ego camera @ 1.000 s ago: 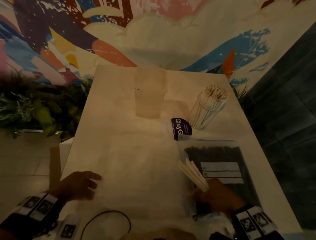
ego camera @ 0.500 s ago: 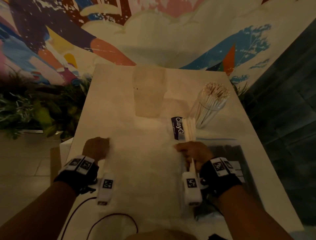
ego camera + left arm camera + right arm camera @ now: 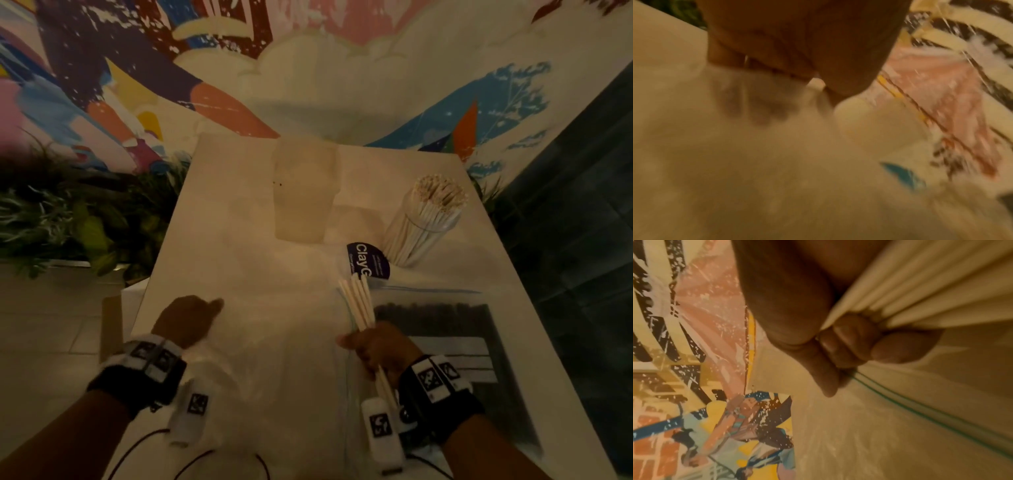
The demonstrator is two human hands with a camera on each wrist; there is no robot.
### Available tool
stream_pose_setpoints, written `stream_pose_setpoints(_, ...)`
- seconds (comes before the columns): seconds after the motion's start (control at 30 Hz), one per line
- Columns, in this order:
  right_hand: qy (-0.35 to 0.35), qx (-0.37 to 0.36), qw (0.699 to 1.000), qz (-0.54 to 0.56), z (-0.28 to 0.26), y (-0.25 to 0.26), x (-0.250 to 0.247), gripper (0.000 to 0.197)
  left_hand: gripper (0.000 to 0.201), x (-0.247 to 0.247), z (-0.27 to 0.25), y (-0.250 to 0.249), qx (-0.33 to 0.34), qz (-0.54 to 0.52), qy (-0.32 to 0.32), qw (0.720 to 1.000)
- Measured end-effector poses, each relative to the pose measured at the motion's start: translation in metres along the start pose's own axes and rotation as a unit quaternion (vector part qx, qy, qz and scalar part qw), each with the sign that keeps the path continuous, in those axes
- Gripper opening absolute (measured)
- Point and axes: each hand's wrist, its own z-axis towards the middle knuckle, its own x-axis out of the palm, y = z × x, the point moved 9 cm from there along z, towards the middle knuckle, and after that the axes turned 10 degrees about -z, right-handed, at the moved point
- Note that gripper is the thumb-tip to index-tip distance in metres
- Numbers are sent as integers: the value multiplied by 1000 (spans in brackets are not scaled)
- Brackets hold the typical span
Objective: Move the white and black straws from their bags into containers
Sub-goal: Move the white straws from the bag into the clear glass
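My right hand (image 3: 380, 346) grips a small bunch of white straws (image 3: 358, 305), tips pointing away over the table; in the right wrist view the fingers (image 3: 849, 344) are curled round the straws (image 3: 920, 288). A clear container (image 3: 424, 222) packed with white straws stands at the back right. An empty translucent container (image 3: 303, 195) stands at the back centre. The zip bag of black straws (image 3: 445, 342) lies flat under and to the right of my right hand. My left hand (image 3: 186, 320) holds the nearly empty clear bag (image 3: 274, 342), its fingers (image 3: 756, 104) showing hazily through the plastic.
A round purple label (image 3: 368, 262) lies between the full container and the black-straw bag. Green plants (image 3: 68, 219) border the white table (image 3: 219, 219) on the left, and a dark wall (image 3: 582, 240) runs along the right. A black cable (image 3: 219, 459) loops at the near edge.
My right hand rose from the near end of the black-straw bag with the white straws, went forward, then drew back slightly. My left hand moved forward and curled onto the clear bag.
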Motion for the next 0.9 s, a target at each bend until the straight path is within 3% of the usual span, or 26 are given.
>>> stream_pose_setpoints(0.07, -37, 17, 999, 6, 4, -1, -14, 33, 40, -3, -11, -12, 68, 49, -97, 992)
stream_pose_setpoints(0.1, -63, 20, 998, -2, 5, -1, -22, 28, 44, 0, -21, -17, 92, 72, -114, 987)
stream_pose_setpoints(0.2, -148, 5, 984, -93, 4, 7, -46, 34, 75, 10, -26, -19, 71, 140, -75, 985)
stream_pose_setpoints(0.27, -192, -29, 970, -143, -10, 24, -63, 35, 92, 1, -27, -38, 81, 156, -85, 981)
stream_pose_setpoints(0.3, -216, -63, 967, -116, -21, 37, -75, 30, 91, -4, -33, -64, 131, 139, -103, 976)
stream_pose_setpoints(0.37, -281, -157, 947, 10, -57, 71, -108, 32, 77, -11, -60, -139, 298, 52, -120, 945)
stream_pose_setpoints(0.43, -381, -258, 884, 79, -98, 115, -155, 42, 66, -9, -92, -218, 442, -39, -84, 892)
stream_pose_setpoints(0.47, -414, -328, 841, 118, -117, 139, -178, 42, 66, -2, -98, -250, 471, -72, -45, 878)
stream_pose_setpoints(0.53, -418, -451, 758, 219, -136, 178, -215, 39, 75, 27, -91, -302, 471, -86, 32, 877)
stream_pose_setpoints(0.6, -430, -490, 724, 226, -130, 202, -241, 43, 97, 67, -71, -337, 433, -15, 77, 898)
stream_pose_setpoints(0.67, -437, -486, 730, 202, -107, 216, -251, 45, 115, 105, -52, -353, 380, 31, 115, 917)
stream_pose_setpoints(0.73, -429, -479, 745, 176, -79, 222, -249, 48, 120, 132, -38, -362, 336, 7, 141, 931)
stream_pose_setpoints(0.9, -404, -480, 759, 172, -48, 211, -241, 45, 129, 158, -21, -384, 329, -47, 127, 935)
